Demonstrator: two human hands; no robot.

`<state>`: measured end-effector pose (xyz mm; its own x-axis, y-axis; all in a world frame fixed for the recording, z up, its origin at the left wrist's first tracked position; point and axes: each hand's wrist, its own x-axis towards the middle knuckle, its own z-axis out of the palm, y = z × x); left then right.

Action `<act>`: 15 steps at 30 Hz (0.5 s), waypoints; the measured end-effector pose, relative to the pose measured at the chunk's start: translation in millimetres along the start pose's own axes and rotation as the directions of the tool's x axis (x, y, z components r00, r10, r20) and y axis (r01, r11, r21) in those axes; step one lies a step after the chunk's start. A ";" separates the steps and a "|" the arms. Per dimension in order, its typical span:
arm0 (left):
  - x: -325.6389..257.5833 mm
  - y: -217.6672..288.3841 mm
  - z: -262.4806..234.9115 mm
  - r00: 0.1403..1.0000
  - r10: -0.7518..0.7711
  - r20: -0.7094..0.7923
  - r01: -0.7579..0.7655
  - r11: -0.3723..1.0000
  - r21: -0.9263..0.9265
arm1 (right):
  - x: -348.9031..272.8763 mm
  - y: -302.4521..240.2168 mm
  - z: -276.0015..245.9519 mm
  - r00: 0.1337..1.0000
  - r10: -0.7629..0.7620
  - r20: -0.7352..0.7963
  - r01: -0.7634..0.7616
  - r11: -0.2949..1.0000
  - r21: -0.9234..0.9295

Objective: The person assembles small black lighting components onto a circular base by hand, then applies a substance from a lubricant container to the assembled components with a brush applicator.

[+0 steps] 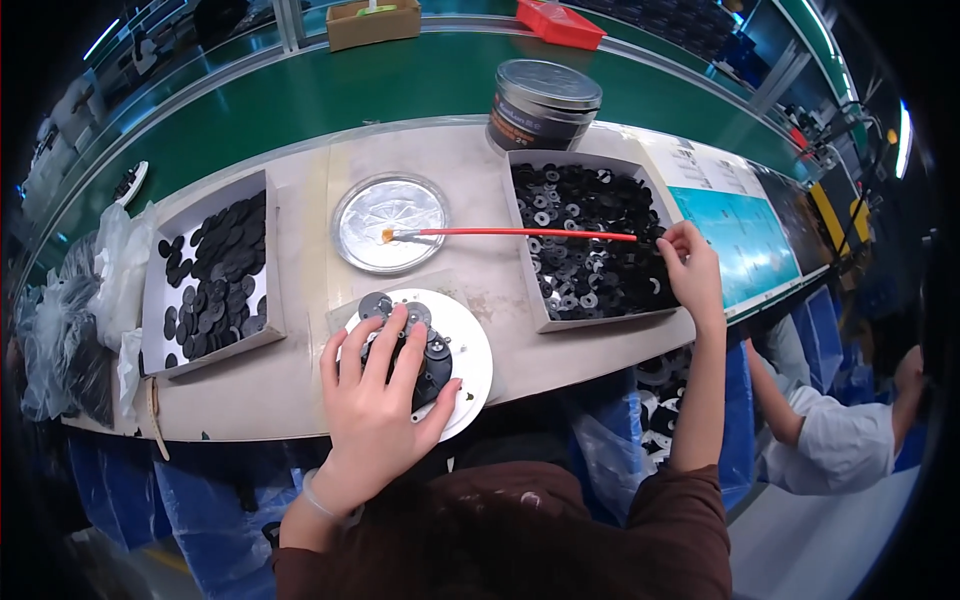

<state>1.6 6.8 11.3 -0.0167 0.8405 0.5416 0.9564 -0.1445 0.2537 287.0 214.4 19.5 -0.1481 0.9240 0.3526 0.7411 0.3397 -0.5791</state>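
Observation:
My left hand lies spread over a cluster of dark grey and black gears, its fingers apart. The gears sit on a round white disc near the table's front edge, and my palm and fingers hide part of them. My right hand is at the right side of a white box of small black and grey ring-shaped parts. Its thumb and fingertips are pinched together at the parts; whatever is between them is too small to make out.
A red-handled brush bridges a round metal lid and the parts box. Behind stands a lidded tin. Black discs fill another white box at left, beside plastic bags. At right, a person's sleeve shows.

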 end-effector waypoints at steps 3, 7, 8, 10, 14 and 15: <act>1.2 0.0 -0.8 1.000 0.008 -0.013 -0.008 1.000 0.000 | -1.0 2.2 -1.7 1.000 0.017 -0.009 -0.016 0.991 0.131; 1.1 -0.5 -0.3 0.999 0.021 -0.032 -0.021 1.000 0.005 | -2.7 -3.1 -9.3 0.999 -0.037 0.031 0.032 0.989 0.142; 1.0 -0.5 -0.3 0.999 0.017 -0.033 -0.016 1.000 0.012 | -3.8 -7.9 -11.3 0.999 -0.049 -0.005 0.049 0.975 0.216; 0.6 -0.6 1.2 0.999 0.014 -0.044 -0.014 1.000 -0.014 | -8.9 -28.7 -15.5 0.999 0.008 -0.037 0.009 0.906 0.424; -3.1 -1.9 1.4 0.997 -0.008 -0.072 0.004 0.999 -0.048 | -28.5 -81.7 -16.8 0.980 -0.103 0.173 -0.038 0.746 0.664; -4.8 -3.0 1.6 0.995 -0.017 -0.094 0.012 0.999 -0.047 | -34.1 -100.3 -5.9 0.960 -0.153 0.235 -0.068 0.684 0.726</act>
<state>-0.8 4.1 6.6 -0.0600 0.7900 0.6101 0.9413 -0.1586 0.2979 221.5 147.7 69.8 -0.4091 0.8762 0.2547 0.0419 0.2969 -0.9540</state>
